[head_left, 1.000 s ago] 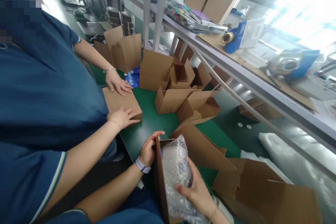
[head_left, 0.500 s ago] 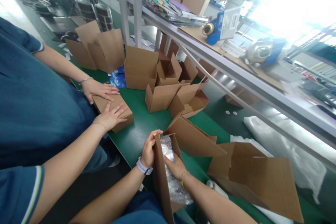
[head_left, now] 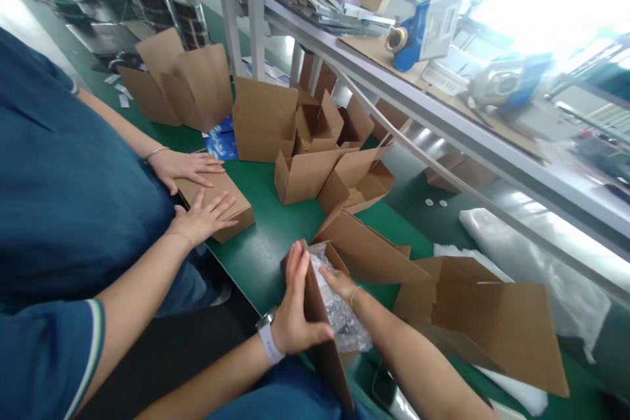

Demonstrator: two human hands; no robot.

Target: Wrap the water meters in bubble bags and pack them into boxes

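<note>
The left grip [head_left: 296, 316], fingers apart, braces the carton [head_left: 329, 371] against its palm; the right grip [head_left: 341, 283] touches bubble wrap [head_left: 348, 327], its closure unclear; gentle, even pressure suits best.

A first carton [head_left: 332, 367] is at the near edge of the bench [head_left: 263, 236], and in it lies a wrapped pack [head_left: 342, 315]. To the left, a co-worker [head_left: 73, 177] stands at the bench, with a box [head_left: 239, 213] lying before this person. Behind the box there is a packet [head_left: 222, 144], and right of the packet stand several cartons [head_left: 266, 115], close together. Behind the first carton, to the right, is a second carton [head_left: 369, 251]; further right is a third carton [head_left: 497, 328], with a plastic sheet [head_left: 546, 275] behind it. Above the far side runs a shelf [head_left: 315, 42], and papers [head_left: 339, 12] lie on it.
</note>
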